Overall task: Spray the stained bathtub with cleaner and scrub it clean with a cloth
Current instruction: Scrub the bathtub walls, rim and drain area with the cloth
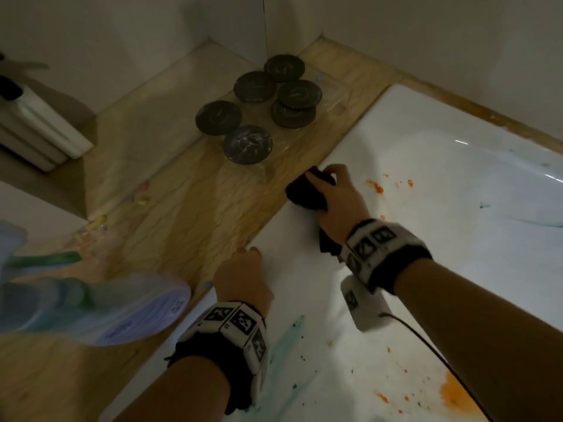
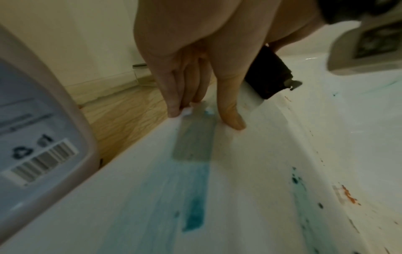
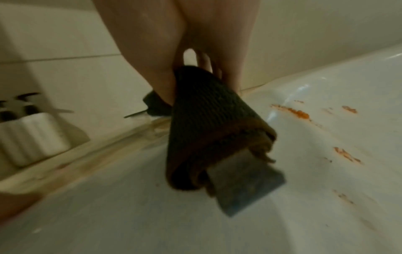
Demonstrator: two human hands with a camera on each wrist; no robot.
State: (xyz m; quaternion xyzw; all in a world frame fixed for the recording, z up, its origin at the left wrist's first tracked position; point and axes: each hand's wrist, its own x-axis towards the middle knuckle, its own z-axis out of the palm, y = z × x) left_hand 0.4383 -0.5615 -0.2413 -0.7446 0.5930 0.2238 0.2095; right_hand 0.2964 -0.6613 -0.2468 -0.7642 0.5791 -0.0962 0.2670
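Scrubbing | right hand (image 1: 335, 202) curls round dark cloth (image 1: 306, 193) at bathtub (image 1: 457, 123) rim corner | left hand (image 1: 243, 278) flat, fingers straight, bracing — empty | best: firm overlapping strokes toward the orange stains (image 1: 376, 187) — brace steady

Open white tub (image 1: 441, 123) surface toward the right and upper right of the head view, with only stains. Blocked at upper centre by six dark discs (image 1: 254, 86) on the wooden ledge (image 1: 170, 202). Crowded at lower left by a spray bottle (image 1: 100, 309) just beside the left hand (image 1: 243, 278). Bare ledge between bottle and discs.
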